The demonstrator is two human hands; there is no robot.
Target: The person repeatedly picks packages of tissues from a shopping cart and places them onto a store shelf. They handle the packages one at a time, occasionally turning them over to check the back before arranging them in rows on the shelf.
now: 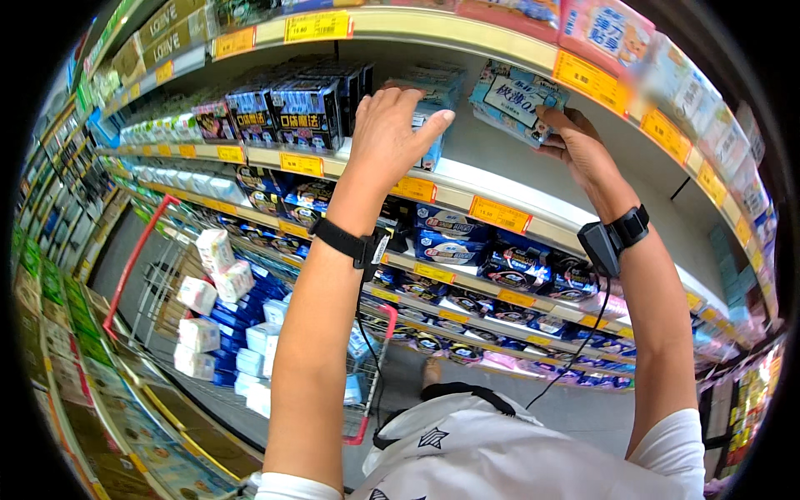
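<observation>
My right hand (581, 143) grips a light blue pack (510, 98) with a white label by its right end, thumb in front, over the bare stretch of an upper shelf (492, 171). To its left, my left hand (394, 125) lies against a stack of similar light blue packs (435, 82), thumb spread from the fingers. Some of its fingertips are hidden by the hand itself, and it holds nothing that I can see. Dark blue and black boxes (305, 112) stand on the same shelf, left of my left hand. Both wrists wear black straps.
Below are shelves of dark blue packs (450, 236) with yellow price tags. A higher shelf edge (467, 29) crosses above my hands, with pink packs (604, 37) on it. Behind my left forearm stands a wire cart (154, 275) with a red handle, loaded with white and blue packs.
</observation>
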